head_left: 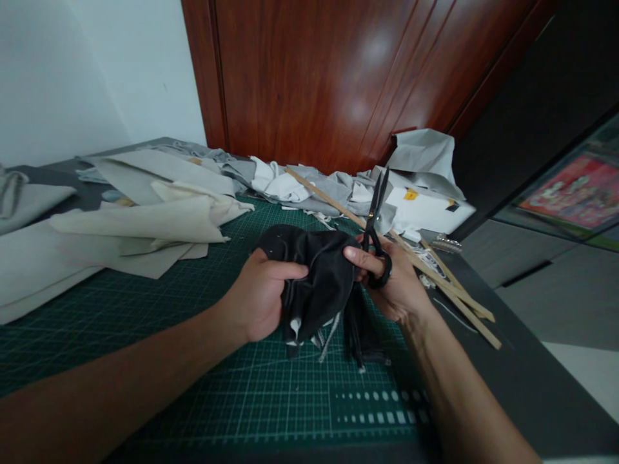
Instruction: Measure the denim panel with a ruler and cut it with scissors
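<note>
A bundle of black fabric [324, 277] with pale seam edges and loose strips hangs between my hands, over the green cutting mat [232, 380]. My left hand [264, 293] is closed on its left side, thumb lying on top. On the right side, my right hand [387, 277] pinches the same fabric with its thumb in front. That hand also carries a pair of black scissors [372, 222], one handle loop around the fingers and the blades pointing up and away. More black fabric with fringe-like strips [362, 335] lies on the mat below my right hand.
Cream and grey fabric pieces [135, 225] lie at the left. Scraps of white and grey cloth [285, 180] line the back by the wooden panel [309, 77]. Wooden strips [449, 290] and a white box [425, 206] are at the right, near the dark table edge.
</note>
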The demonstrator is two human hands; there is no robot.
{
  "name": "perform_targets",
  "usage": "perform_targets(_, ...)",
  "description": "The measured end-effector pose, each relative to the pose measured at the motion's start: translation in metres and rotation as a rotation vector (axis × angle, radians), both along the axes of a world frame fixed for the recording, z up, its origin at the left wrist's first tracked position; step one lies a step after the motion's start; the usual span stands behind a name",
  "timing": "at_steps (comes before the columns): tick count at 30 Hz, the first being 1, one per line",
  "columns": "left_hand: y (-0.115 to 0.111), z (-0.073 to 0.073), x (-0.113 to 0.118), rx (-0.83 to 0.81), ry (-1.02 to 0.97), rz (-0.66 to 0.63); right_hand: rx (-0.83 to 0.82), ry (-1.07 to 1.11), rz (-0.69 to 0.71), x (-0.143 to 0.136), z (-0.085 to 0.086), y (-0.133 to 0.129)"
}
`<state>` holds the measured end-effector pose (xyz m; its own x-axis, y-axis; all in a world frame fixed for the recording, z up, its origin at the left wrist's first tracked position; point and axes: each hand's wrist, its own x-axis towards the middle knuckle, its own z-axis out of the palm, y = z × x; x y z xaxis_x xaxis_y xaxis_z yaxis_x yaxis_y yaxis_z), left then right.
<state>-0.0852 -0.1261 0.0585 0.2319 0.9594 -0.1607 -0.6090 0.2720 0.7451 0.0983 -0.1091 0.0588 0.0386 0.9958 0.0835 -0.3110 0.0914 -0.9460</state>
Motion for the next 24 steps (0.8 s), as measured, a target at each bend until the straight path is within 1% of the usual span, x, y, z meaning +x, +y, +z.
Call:
perform_targets(2, -0.002, -0.003, 0.003, -0.057, 0.038, 0.004, -0.023, -0.028, 0.008, -0.004, -0.002, -0.001)
perform_targets(3, -0.003, -0.005, 0.004, -0.091, 0.053, -0.020, -0.037, -0.044, 0.015, -0.005, -0.004, -0.002)
perform_targets(5, -0.006, -0.006, 0.005, -0.145, 0.055, -0.115, -0.050, -0.082, 0.043, -0.008, -0.007, -0.002)
perform_targets(6, -0.008, -0.007, 0.005, -0.145, 0.046, -0.166, -0.044, -0.099, 0.062, -0.009, -0.008, -0.003)
perform_targets(9, -0.011, -0.009, 0.006, -0.039, 0.074, -0.263, -0.020, -0.132, 0.098, -0.011, -0.011, -0.003)
perform_targets(12, -0.012, -0.015, 0.005, 0.053, 0.186, -0.289, -0.014, -0.119, 0.089, -0.011, -0.012, -0.002)
perform_targets(15, -0.009, -0.019, 0.003, 0.060, 0.226, -0.274, -0.008, -0.064, 0.060, -0.011, -0.011, -0.002)
perform_targets(19, -0.005, -0.018, 0.002, 0.073, 0.173, -0.211, -0.032, -0.021, 0.006, -0.011, -0.011, -0.004)
perform_targets(21, -0.004, -0.016, 0.002, 0.102, 0.128, -0.169, -0.041, -0.001, 0.028, -0.011, -0.010, -0.005)
perform_targets(24, -0.002, -0.012, 0.002, 0.158, 0.074, -0.148, -0.026, 0.010, 0.110, -0.012, -0.008, -0.006)
